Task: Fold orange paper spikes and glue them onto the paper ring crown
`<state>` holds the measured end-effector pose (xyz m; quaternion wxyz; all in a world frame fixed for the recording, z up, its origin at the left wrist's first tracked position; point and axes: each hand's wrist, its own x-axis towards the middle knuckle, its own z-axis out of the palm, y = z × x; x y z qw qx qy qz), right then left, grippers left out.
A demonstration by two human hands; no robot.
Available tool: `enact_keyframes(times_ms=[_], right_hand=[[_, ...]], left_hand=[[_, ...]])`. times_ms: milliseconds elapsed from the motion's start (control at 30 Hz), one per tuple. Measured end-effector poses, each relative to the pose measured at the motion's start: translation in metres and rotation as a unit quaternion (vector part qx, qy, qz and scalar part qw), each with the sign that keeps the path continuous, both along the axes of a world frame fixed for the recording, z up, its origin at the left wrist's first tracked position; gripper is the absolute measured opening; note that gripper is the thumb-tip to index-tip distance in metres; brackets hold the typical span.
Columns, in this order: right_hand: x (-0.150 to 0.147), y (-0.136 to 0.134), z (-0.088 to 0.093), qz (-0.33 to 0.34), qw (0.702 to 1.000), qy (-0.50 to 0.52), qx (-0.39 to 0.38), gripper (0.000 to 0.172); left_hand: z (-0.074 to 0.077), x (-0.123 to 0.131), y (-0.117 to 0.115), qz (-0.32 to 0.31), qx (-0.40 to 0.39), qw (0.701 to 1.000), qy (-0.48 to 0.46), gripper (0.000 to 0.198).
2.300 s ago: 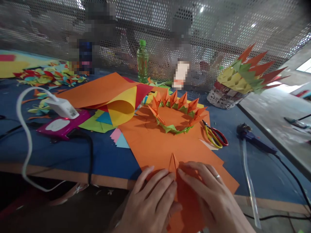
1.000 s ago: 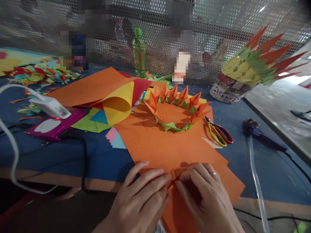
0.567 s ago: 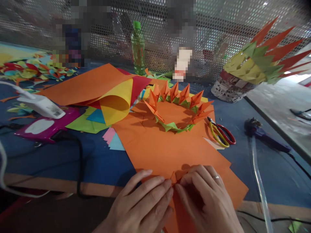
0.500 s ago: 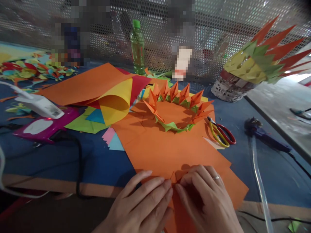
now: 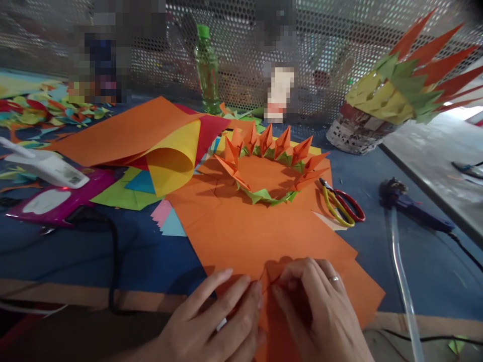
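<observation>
My left hand point(image 5: 215, 322) and my right hand point(image 5: 317, 311) meet at the table's near edge, both pressing and pinching a small orange paper piece point(image 5: 272, 306) that is being folded. The left fingers lie mostly flat on it; the right fingers curl over its top, with a ring on one finger. The piece rests on a large orange sheet point(image 5: 256, 226). Beyond it sits a ring of folded orange and green paper points point(image 5: 269, 166).
Scissors with red and yellow handles point(image 5: 341, 206) lie right of the ring, a glue gun point(image 5: 411, 208) further right. Curled yellow, red and orange sheets point(image 5: 166, 146), a pink device point(image 5: 56, 201) with cables, a green bottle point(image 5: 207, 68) and a spiky paper basket point(image 5: 381, 108) stand around.
The upright point of the small orange piece has been folded down flat under my fingers. Both hands stay at the near edge; the view has shifted slightly.
</observation>
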<state>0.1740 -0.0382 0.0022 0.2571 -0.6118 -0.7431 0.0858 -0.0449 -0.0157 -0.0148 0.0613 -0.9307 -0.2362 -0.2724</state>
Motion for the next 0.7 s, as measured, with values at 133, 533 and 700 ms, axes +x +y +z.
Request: enact_keyframes(times_ms=[133, 533, 700], right_hand=[[0.008, 0.005, 0.001, 0.058, 0.998, -0.018, 0.026, 0.011], [0.006, 0.004, 0.002, 0.053, 0.998, -0.023, 0.037, 0.011], [0.003, 0.004, 0.001, 0.049, 0.998, -0.014, 0.038, 0.010]], left_hand=[[-0.002, -0.002, 0.001, -0.010, 0.045, 0.998, -0.039, 0.041], [-0.006, -0.010, 0.006, -0.044, 0.018, 0.997, -0.052, 0.015], [0.002, -0.014, 0.012, -0.084, 0.009, 0.996, -0.027, 0.007]])
